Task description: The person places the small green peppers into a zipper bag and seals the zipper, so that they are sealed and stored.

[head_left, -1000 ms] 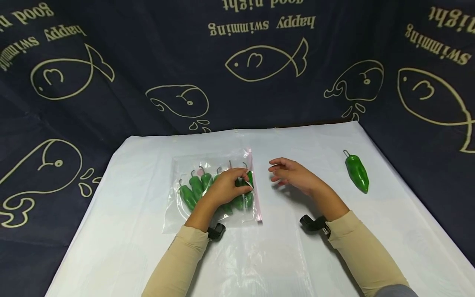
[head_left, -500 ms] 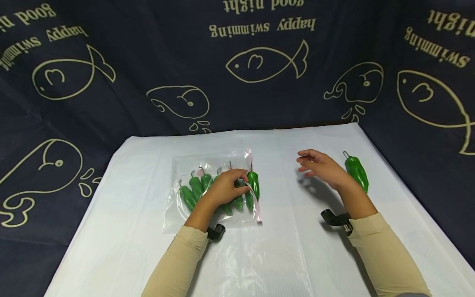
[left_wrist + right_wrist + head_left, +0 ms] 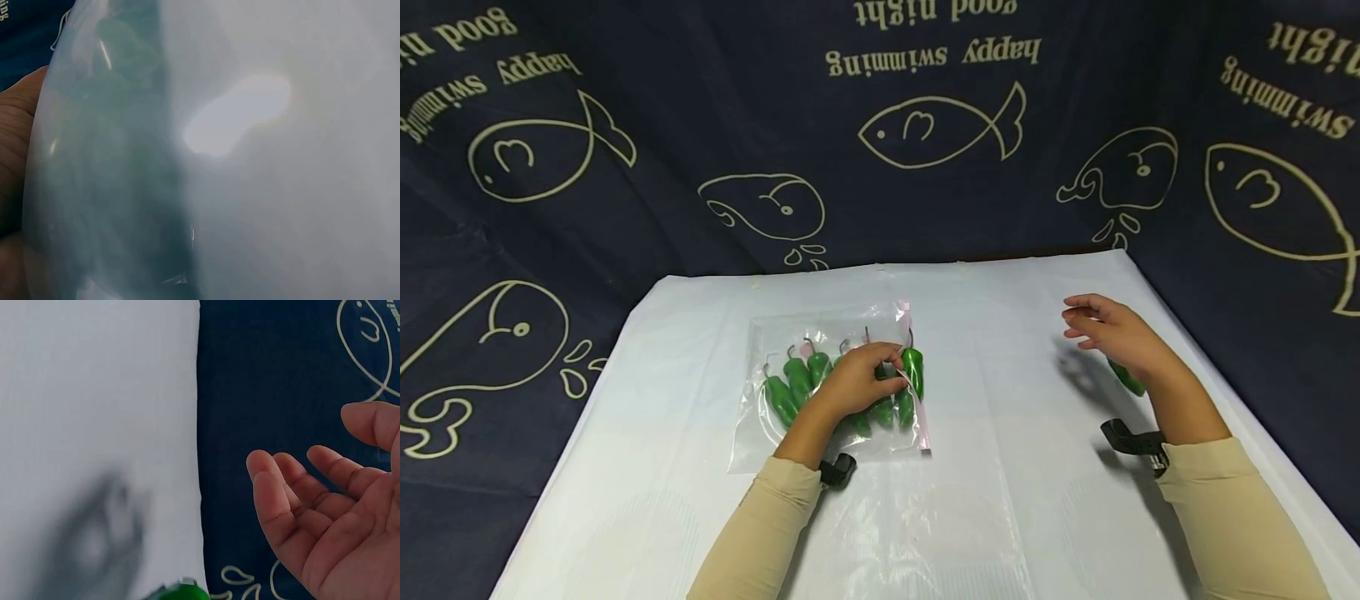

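My left hand (image 3: 856, 379) pinches the edge of a clear zip bag (image 3: 747, 446) near its pink-striped opening. Several green chili peppers (image 3: 781, 400) lie side by side inside; one pepper (image 3: 913, 371) shows at the mouth, its lower part behind the plastic. In the left wrist view the bag's plastic (image 3: 106, 162) fills most of the picture, blurred. Over at the right, my right hand (image 3: 1112, 333) hovers with relaxed fingers and nothing in it. It partly covers a loose green chili pepper (image 3: 1126, 377) on the table, whose tip of green (image 3: 187, 592) shows low in the right wrist view.
A white sheet covers the table (image 3: 1000, 517), with its right edge beyond the loose pepper. Dark blue cloth (image 3: 940, 208) printed with fish and whales hangs behind and at both sides. Black camera mounts (image 3: 1131, 437) sit on both wrists.
My right hand has moved right, away from the bag's mouth, to over the loose pepper. A pepper at the bag's opening shifted outward a little. The left hand keeps its hold.
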Demonstrator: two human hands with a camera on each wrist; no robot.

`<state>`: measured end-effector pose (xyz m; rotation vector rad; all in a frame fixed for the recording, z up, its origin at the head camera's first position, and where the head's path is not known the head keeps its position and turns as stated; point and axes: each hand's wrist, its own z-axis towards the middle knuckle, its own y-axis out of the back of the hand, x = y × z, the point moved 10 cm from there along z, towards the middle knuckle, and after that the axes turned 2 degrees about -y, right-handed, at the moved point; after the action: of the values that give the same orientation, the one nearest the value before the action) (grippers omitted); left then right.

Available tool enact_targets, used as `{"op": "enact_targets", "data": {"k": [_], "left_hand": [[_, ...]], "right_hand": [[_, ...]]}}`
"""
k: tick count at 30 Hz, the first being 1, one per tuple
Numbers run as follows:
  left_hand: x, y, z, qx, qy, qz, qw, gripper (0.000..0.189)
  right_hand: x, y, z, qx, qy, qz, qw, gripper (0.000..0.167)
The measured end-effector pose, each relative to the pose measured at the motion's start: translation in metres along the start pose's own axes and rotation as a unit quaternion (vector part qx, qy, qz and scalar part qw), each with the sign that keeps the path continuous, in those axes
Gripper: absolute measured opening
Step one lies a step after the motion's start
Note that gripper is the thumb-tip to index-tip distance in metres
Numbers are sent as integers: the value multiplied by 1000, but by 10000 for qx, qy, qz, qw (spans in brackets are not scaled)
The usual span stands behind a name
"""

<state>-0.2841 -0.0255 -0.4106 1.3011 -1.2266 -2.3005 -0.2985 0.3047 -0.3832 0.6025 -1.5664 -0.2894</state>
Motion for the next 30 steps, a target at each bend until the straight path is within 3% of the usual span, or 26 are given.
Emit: {"op": "enact_targets", "data": {"k": [9, 15, 25, 30], "left_hand": [[-4, 0, 0, -38, -100, 44, 9999, 19], [-2, 1, 1, -9, -82, 117, 9999, 19], [1, -1, -2, 39, 48, 139, 9999, 20], [1, 0, 0, 56, 31, 153, 9999, 20]], "right_hand": [[-12, 33, -7, -572, -1, -1197, 9912, 55], [-20, 43, -5, -287, 86, -1422, 9894, 57], [-50, 69, 1, -246, -503, -2296, 9717, 68], [-56, 73, 5, -58, -534, -2660, 9625, 70]]}}
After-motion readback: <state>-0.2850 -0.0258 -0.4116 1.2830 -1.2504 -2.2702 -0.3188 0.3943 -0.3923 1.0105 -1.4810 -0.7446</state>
